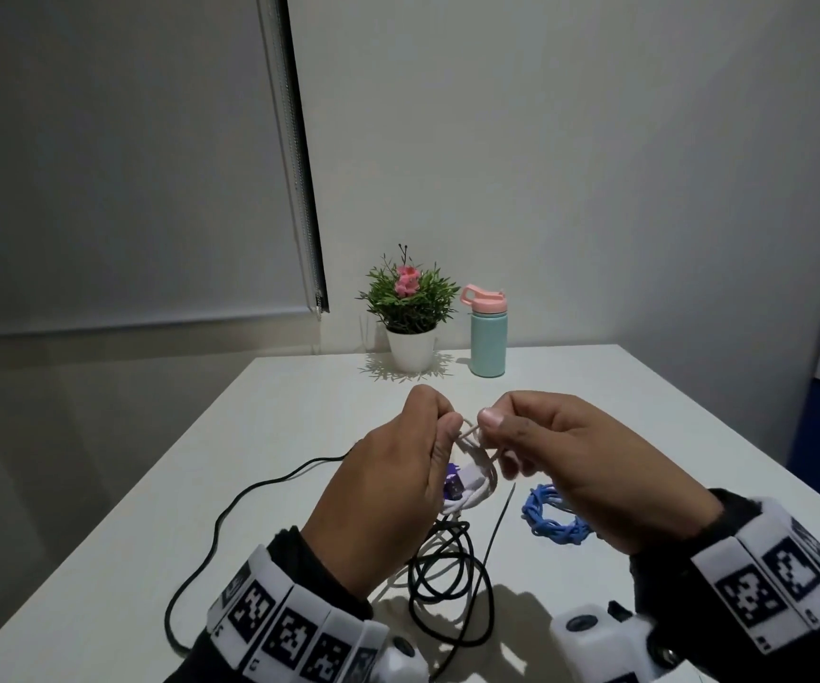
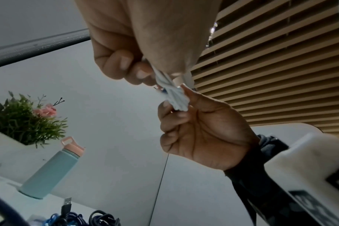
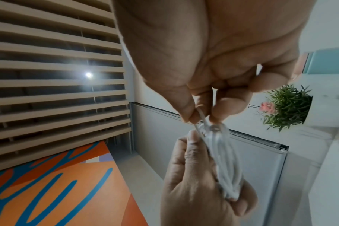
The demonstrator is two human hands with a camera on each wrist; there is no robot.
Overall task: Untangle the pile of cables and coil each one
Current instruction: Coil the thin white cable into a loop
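Note:
Both hands are raised above the table (image 1: 299,436) and hold a white cable (image 1: 476,487) gathered into a small coil. My left hand (image 1: 447,428) grips the coil (image 3: 227,169) in its curled fingers. My right hand (image 1: 489,421) pinches a loose strand (image 3: 201,117) of the same cable between thumb and forefinger, right at the top of the coil. A purple piece (image 1: 452,487) shows beside the coil, under the left hand. A loose black cable (image 1: 447,579) lies in loops on the table below the hands. A blue cable (image 1: 551,517) lies coiled on the right.
A potted plant (image 1: 409,308) and a teal bottle with a pink lid (image 1: 488,335) stand at the table's far edge. One long run of the black cable (image 1: 211,539) trails off to the left. A USB plug (image 2: 67,201) lies among the cables.

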